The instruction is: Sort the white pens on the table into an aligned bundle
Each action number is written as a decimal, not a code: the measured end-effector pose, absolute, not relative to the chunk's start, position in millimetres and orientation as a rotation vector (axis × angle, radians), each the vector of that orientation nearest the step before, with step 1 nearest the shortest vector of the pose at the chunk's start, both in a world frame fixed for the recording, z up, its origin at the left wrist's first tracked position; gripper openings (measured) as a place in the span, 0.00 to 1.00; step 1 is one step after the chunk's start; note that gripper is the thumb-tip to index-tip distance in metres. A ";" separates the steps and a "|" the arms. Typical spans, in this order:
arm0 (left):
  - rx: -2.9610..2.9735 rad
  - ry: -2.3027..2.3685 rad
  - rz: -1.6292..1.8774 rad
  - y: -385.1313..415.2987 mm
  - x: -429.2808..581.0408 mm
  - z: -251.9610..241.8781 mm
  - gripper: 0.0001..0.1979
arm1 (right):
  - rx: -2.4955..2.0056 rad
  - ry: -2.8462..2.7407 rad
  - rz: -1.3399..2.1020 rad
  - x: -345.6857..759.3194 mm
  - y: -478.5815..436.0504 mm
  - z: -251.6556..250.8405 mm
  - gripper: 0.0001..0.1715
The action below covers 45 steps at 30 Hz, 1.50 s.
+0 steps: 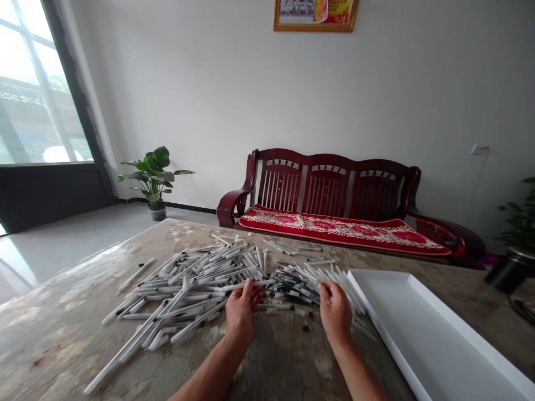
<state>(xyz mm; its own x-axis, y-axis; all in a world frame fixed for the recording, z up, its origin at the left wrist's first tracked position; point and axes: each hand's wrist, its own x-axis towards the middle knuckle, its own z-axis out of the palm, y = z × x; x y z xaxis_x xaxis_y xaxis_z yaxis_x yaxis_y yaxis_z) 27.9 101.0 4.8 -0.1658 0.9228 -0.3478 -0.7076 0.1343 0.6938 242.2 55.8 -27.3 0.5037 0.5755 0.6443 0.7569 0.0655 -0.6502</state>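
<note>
My left hand [241,312] is closed around a slim whitish pen [234,287], which lies level across the fingers. A large loose heap of white and translucent pens [196,278] with dark ends spreads to the left of that hand and behind it. My right hand [336,313] is in a pinch; whatever its fingertips hold is too small or hidden to make out. Between the hands and just beyond them lies a pile of short black-and-clear pen caps [292,285]. Pale tubes [346,289] lie side by side, just behind and right of my right hand.
A shallow white tray [443,345] stands on the right of the stone-patterned table [284,362]. A black pot [510,270] with a plant is at the far right. Beyond the table are a wooden bench [326,184] with a red cover and a potted plant [154,177].
</note>
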 end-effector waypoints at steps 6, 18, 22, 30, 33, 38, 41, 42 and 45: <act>0.476 0.890 1.369 92.7 33.9 2.8 0.14 | -1.691 -1.211 -0.302 249.7 51.6 -24.0 0.28; 0.797 0.764 1.199 73.8 42.5 3.9 0.29 | -1.451 -1.574 0.637 193.0 33.9 7.8 0.28; 0.755 0.667 1.254 83.6 32.2 11.0 0.28 | -1.359 -1.401 0.996 201.3 39.5 2.5 0.34; 0.628 0.745 1.369 94.1 31.5 6.5 0.23 | -1.393 -1.426 0.779 199.7 41.2 -4.6 0.26; 0.586 0.875 1.431 99.8 26.3 5.6 0.24 | -1.460 -1.478 0.480 202.1 40.3 -8.7 0.19; 1.071 1.052 1.403 105.3 20.6 0.8 0.23 | -1.612 -1.477 0.045 216.2 38.8 -13.2 0.16; 1.357 1.155 1.370 105.9 22.7 -6.4 0.17 | -1.704 -1.466 -0.256 228.2 37.8 -11.0 0.17; 1.432 1.182 1.361 105.6 23.2 -8.4 0.14 | -1.731 -1.455 -0.335 232.7 37.7 -10.5 0.18; 1.677 1.290 1.296 102.1 22.2 -9.4 0.16 | -1.797 -1.411 -0.500 246.8 38.7 -11.5 0.21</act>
